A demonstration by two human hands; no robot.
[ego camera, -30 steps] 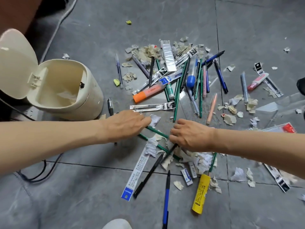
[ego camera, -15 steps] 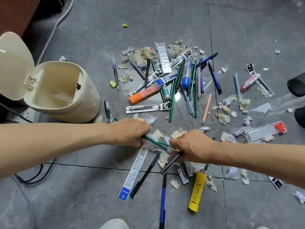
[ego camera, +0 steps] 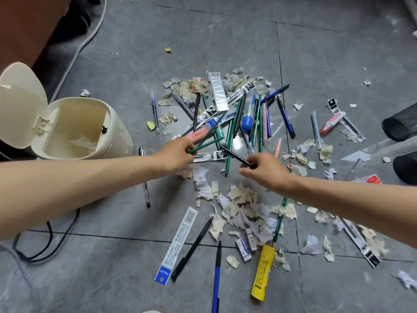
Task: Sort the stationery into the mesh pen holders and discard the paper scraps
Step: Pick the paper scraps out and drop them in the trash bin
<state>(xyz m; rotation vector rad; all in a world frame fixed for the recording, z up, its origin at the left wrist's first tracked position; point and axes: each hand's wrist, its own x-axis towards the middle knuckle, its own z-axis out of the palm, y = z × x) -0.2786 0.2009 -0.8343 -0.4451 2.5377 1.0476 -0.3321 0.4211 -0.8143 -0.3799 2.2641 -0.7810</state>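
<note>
Left hand [ego camera: 178, 155] grips two green pencils [ego camera: 204, 141]. Right hand [ego camera: 265, 171] pinches a black pen [ego camera: 234, 155] by one end, pen tilted, its tip near the left hand. Both hands are over the grey floor [ego camera: 112, 256]. Torn paper scraps [ego camera: 243, 199] lie just below them. Cream bin [ego camera: 123, 136] stands left, lid open. Two black mesh pen holders [ego camera: 400, 125] are at far right.

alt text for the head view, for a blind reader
Over a grey floor strewn with stationery and paper scraps, the left hand grips green pencils and the right hand pinches a black pen. An open cream bin stands left, mesh holders right.
</note>
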